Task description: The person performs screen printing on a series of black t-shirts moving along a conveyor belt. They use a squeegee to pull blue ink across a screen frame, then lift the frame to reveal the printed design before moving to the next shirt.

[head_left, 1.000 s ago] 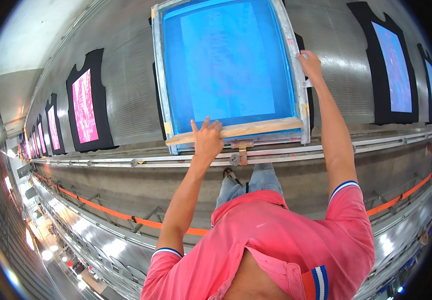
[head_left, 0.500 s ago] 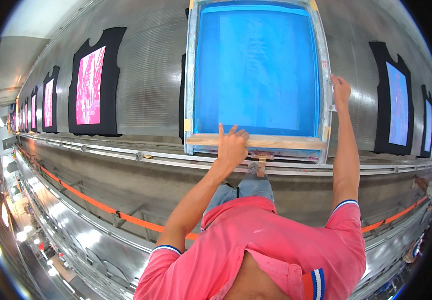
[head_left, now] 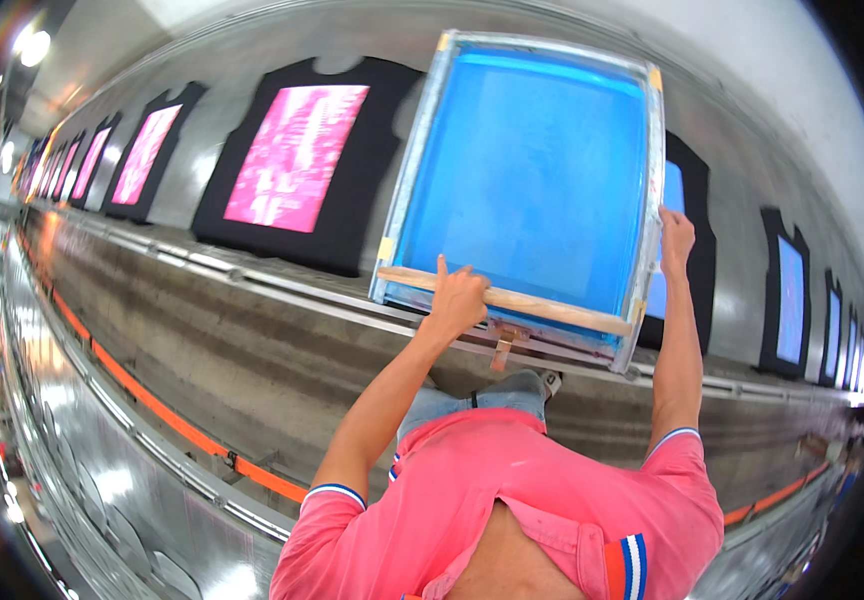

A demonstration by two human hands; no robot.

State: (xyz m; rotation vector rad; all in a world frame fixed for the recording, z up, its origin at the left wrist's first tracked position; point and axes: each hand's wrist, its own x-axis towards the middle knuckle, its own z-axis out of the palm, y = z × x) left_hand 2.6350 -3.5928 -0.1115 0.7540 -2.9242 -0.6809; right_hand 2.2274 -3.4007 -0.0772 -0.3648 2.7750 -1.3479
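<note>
Black shirts [head_left: 297,160] beside blue screen [head_left: 532,175]

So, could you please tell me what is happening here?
A person in pink handles a framed blue screen over a metal table. The left grip is on a wooden bar across the screen's near end; the right grip holds its right side. Black shirts line the table, pink-printed to the left, blue-panelled to the right.
</note>
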